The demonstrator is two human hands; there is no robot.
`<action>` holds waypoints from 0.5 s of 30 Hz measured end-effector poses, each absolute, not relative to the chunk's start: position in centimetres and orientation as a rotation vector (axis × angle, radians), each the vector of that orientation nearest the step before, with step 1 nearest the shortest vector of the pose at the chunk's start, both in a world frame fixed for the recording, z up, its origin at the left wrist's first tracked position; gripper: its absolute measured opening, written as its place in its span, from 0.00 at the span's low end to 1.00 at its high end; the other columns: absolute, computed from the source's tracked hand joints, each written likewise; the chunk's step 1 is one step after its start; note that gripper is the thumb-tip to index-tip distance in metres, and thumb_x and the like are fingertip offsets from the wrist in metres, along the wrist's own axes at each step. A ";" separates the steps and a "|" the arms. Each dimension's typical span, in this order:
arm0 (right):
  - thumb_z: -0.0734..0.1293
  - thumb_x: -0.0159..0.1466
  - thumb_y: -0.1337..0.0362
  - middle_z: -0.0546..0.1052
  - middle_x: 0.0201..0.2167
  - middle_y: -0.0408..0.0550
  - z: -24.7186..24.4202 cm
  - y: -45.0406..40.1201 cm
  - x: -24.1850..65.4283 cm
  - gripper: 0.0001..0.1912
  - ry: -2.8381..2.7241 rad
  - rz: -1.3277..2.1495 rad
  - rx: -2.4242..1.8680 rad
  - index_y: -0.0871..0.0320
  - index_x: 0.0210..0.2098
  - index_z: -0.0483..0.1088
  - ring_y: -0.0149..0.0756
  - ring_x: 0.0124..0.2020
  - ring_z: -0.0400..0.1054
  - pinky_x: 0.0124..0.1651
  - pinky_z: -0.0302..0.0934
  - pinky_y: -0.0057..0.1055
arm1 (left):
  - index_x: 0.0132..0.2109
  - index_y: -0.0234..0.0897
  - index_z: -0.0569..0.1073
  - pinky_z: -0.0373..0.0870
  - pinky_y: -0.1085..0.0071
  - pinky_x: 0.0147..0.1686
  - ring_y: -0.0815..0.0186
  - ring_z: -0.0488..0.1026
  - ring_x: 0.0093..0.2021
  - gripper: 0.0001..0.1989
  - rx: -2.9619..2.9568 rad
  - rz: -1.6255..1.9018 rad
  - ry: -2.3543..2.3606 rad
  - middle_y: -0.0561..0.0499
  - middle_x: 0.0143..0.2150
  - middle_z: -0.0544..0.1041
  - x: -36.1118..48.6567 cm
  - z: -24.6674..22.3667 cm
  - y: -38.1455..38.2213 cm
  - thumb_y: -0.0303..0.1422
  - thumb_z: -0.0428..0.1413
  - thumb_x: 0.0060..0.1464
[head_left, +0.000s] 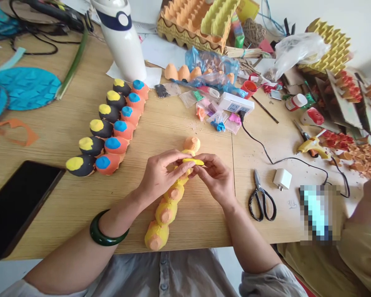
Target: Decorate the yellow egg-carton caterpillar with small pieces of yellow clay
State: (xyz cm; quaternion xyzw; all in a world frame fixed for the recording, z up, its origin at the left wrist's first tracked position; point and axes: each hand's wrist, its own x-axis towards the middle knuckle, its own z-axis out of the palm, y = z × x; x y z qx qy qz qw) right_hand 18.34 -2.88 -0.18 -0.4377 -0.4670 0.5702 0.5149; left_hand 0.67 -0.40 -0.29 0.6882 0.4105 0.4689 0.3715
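Note:
Between the fingertips of my left hand (165, 169) and my right hand (212, 173) is a flattened piece of yellow clay (193, 161). Both hands pinch it from opposite sides. Directly beneath lies an egg-carton strip (166, 212) with rounded cups, covered in yellow around bare orange tips; my hands hide its middle. The cup at its far end (191, 144) is mostly plain orange. To the left stand two joined rows of cups: a black row with yellow tops (100, 128) and an orange-red row with blue tops (120, 131).
Black scissors (259, 198), a white charger (282, 179) and a glue gun (312, 144) lie to the right. A power strip (236, 103) trails a cable. A dark tablet (18, 206) is at left, a white bottle (122, 41) behind. Another person's arm (369, 202) shows at right.

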 end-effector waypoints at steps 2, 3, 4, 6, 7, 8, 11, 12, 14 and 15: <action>0.77 0.63 0.56 0.83 0.42 0.46 -0.3 -3.1 18.4 0.12 -1.143 1.339 -1.074 0.55 0.42 0.77 0.33 0.32 0.79 0.38 0.80 0.34 | 0.45 0.40 0.82 0.82 0.71 0.41 0.64 0.84 0.40 0.09 1.711 1.193 1.037 0.49 0.43 0.86 0.7 -0.2 -0.5 0.39 0.63 0.63; 0.76 0.64 0.56 0.83 0.41 0.46 -0.4 -3.2 18.4 0.12 -1.146 1.333 -1.078 0.55 0.41 0.77 0.33 0.32 0.80 0.37 0.80 0.34 | 0.48 0.39 0.82 0.83 0.70 0.43 0.63 0.84 0.43 0.11 1.678 1.189 1.026 0.47 0.45 0.86 0.8 -0.1 -0.5 0.39 0.64 0.62; 0.76 0.64 0.55 0.83 0.40 0.46 -0.5 -3.3 18.4 0.11 -1.146 1.332 -1.075 0.55 0.41 0.78 0.33 0.32 0.80 0.37 0.80 0.34 | 0.50 0.39 0.81 0.83 0.68 0.44 0.61 0.84 0.44 0.13 1.659 1.185 1.015 0.46 0.47 0.86 0.8 -0.1 -0.6 0.40 0.65 0.61; 0.76 0.64 0.55 0.83 0.39 0.46 -0.6 -3.4 18.4 0.12 -1.144 1.324 -1.066 0.54 0.41 0.78 0.34 0.32 0.80 0.37 0.80 0.34 | 0.51 0.40 0.81 0.84 0.69 0.43 0.62 0.84 0.45 0.13 1.683 1.203 0.994 0.47 0.47 0.86 0.8 -0.1 -0.7 0.38 0.65 0.61; 0.76 0.64 0.55 0.83 0.38 0.45 -0.6 -3.4 18.5 0.12 -1.146 1.317 -1.067 0.54 0.41 0.79 0.34 0.32 0.80 0.37 0.80 0.34 | 0.49 0.41 0.82 0.83 0.70 0.42 0.63 0.84 0.44 0.09 1.718 1.222 0.990 0.48 0.45 0.86 0.8 -0.1 -0.8 0.36 0.64 0.62; 0.77 0.63 0.54 0.83 0.38 0.45 -0.6 -3.4 18.4 0.12 -1.148 1.314 -1.074 0.54 0.41 0.79 0.34 0.31 0.80 0.36 0.80 0.33 | 0.47 0.43 0.82 0.83 0.70 0.42 0.64 0.84 0.42 0.06 1.753 1.242 0.992 0.50 0.43 0.86 0.8 0.0 -0.8 0.34 0.63 0.64; 0.77 0.63 0.54 0.83 0.34 0.45 -0.5 -3.2 18.4 0.13 -1.109 1.358 -1.086 0.55 0.39 0.78 0.33 0.29 0.80 0.35 0.78 0.32 | 0.45 0.46 0.83 0.82 0.70 0.42 0.66 0.83 0.41 0.06 1.797 1.293 1.020 0.52 0.42 0.86 0.7 -0.1 -0.9 0.31 0.62 0.64; 0.77 0.63 0.54 0.83 0.32 0.45 -0.4 -3.1 18.4 0.13 -1.077 1.396 -1.077 0.56 0.39 0.78 0.33 0.28 0.79 0.34 0.78 0.32 | 0.46 0.46 0.83 0.82 0.71 0.42 0.66 0.83 0.41 0.06 1.788 1.296 1.027 0.52 0.43 0.86 0.7 -0.1 -0.9 0.30 0.62 0.65; 0.76 0.64 0.53 0.83 0.29 0.43 -0.4 -2.8 18.5 0.14 -0.995 1.482 -1.048 0.57 0.38 0.77 0.32 0.25 0.78 0.34 0.78 0.33 | 0.47 0.44 0.83 0.83 0.72 0.41 0.66 0.83 0.41 0.07 1.746 1.286 1.014 0.51 0.44 0.85 0.8 -0.2 -0.8 0.31 0.61 0.65; 0.76 0.63 0.53 0.83 0.29 0.43 -0.5 -2.7 18.5 0.14 -0.961 1.525 -1.036 0.57 0.38 0.76 0.31 0.24 0.77 0.34 0.78 0.33 | 0.48 0.43 0.82 0.83 0.72 0.40 0.66 0.83 0.41 0.07 1.720 1.276 0.989 0.49 0.45 0.85 0.8 -0.3 -0.7 0.32 0.60 0.66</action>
